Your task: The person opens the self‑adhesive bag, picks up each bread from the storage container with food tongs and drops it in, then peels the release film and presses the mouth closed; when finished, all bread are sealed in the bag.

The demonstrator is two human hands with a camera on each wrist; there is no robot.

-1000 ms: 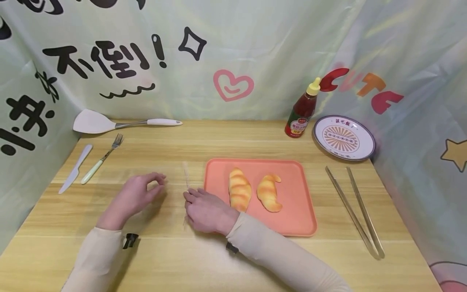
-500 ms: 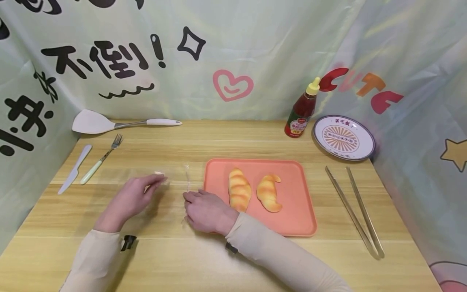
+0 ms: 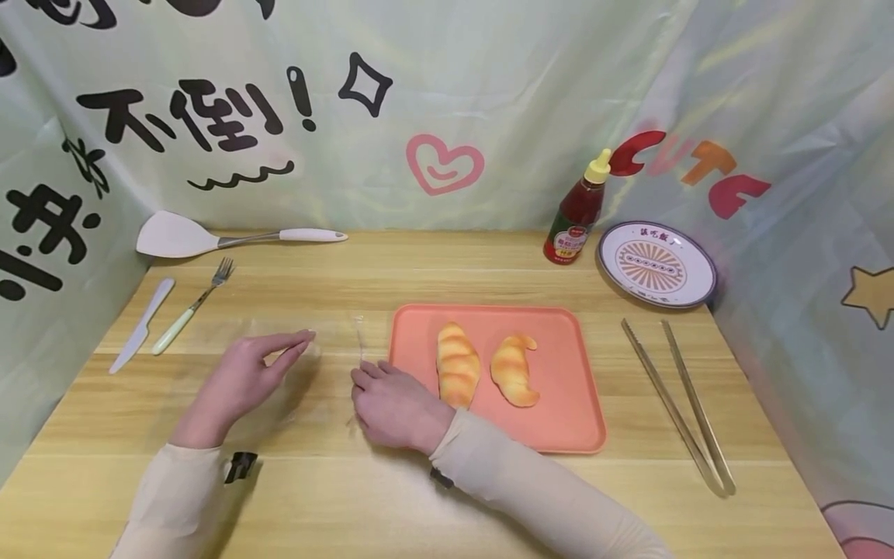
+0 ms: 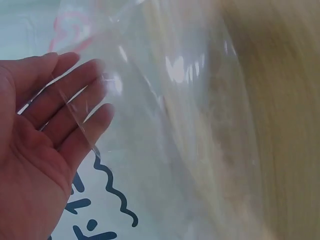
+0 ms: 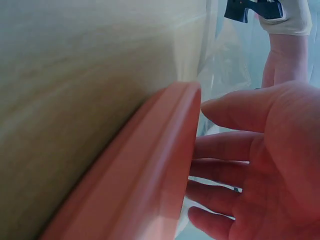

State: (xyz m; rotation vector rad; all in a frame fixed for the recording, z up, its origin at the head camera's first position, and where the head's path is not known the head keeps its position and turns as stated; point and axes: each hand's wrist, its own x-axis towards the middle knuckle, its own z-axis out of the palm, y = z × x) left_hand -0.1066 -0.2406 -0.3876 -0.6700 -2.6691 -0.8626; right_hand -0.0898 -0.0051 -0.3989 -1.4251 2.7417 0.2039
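Pink tray (image 3: 559,419), lower centre: bread roll (image 3: 457,361), croissant (image 3: 513,369). Left hand (image 3: 247,376) pinches plastic bag (image 4: 180,70); right hand (image 3: 401,405) loosely spread, gripping nothing.

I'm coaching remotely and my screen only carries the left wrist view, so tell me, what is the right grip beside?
Observer: The head view shows the right grip at the left side of the pink tray.
Operator: Does anything sit on it?
Observer: Yes, a longer bread and a crescent bread.
Operator: And the clear plastic in my picture, is that over the tray?
Observer: No, the head view shows it left of the tray.
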